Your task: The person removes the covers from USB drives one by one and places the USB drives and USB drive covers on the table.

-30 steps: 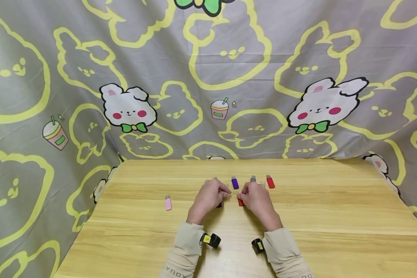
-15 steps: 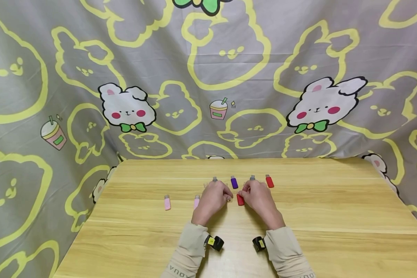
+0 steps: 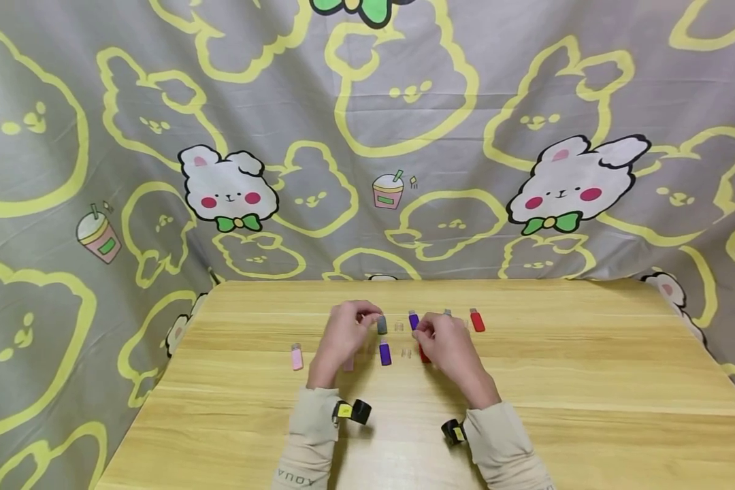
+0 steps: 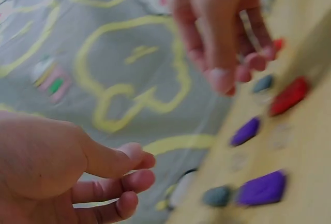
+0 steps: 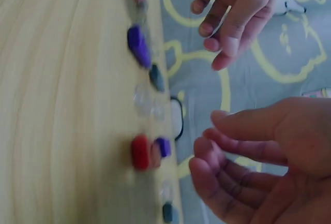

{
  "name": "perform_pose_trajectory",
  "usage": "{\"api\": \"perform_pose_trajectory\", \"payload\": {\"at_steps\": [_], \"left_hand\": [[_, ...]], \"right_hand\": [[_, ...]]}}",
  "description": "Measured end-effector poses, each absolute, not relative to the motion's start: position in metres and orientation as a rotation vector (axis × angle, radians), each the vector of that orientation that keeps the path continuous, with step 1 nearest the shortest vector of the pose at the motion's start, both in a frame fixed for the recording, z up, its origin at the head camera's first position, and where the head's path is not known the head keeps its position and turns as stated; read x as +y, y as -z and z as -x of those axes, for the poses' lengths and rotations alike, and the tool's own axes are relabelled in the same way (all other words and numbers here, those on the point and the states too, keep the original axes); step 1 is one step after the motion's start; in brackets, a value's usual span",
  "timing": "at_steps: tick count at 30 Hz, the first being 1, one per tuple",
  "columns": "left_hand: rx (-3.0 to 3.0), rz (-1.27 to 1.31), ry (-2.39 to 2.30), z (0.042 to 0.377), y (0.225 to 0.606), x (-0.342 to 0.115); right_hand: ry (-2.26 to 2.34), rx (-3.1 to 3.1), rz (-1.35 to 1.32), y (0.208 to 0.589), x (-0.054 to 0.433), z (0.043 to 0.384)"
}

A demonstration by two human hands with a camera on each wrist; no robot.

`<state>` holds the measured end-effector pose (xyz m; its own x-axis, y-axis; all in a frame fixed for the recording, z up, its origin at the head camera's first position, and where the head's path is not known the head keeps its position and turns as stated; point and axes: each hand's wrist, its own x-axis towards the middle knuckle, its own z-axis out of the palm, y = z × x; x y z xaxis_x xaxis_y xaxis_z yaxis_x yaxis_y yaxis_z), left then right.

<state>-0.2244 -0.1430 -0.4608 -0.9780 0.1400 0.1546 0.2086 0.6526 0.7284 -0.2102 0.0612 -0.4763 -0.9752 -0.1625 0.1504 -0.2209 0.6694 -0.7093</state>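
My left hand [image 3: 346, 332] hovers just left of a grey USB stick [image 3: 382, 324], with its fingers loosely curved and nothing between them. Above a red USB stick [image 3: 425, 353] is my right hand [image 3: 448, 340], which partly hides it; the right wrist view shows the right fingers [image 5: 212, 175] bent and holding nothing. Small clear plastic pieces [image 3: 406, 353] lie between that red stick and a purple USB stick [image 3: 385, 354]. Behind them sit more clear pieces [image 3: 399, 327] and a second purple stick [image 4: 245, 131], partly covered by the right hand in the head view.
A pink USB stick [image 3: 297, 357] lies farther left on the wooden table [image 3: 233, 422]; another pink stick [image 3: 348, 363] shows beside the left wrist. At the back right are a red stick [image 3: 477, 320] and a partly hidden grey one. A patterned curtain [image 3: 318, 102] hangs behind.
My left hand has moved left and back from the middle, and clear pieces now show on the table there. The right hand has shifted slightly back from the front red stick.
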Motion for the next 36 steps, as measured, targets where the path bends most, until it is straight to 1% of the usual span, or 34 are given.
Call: {"api": "perform_pose_trajectory", "payload": {"at_steps": [6,14,24,30,36], "left_hand": [[-2.614,0.154,1.284,0.226,0.447,-0.177],[-2.528,0.022,1.331,0.224,0.442,-0.199],[-2.510,-0.025,1.303,0.221,0.436,-0.212],[-2.509,-0.034,1.308,0.221,0.433,-0.215],[-2.507,-0.032,1.300,0.221,0.431,-0.217]], "right_hand": [[-1.234,-2.689,-0.503,0.468,0.033,0.201],[-1.069,-2.797,-0.643,0.473,-0.018,0.189],[-0.731,-2.901,-0.655,0.486,-0.061,0.189],[-0.668,-2.957,-0.626,0.490,-0.075,0.190],[-0.640,-2.927,-0.699,0.489,-0.081,0.188]]}}
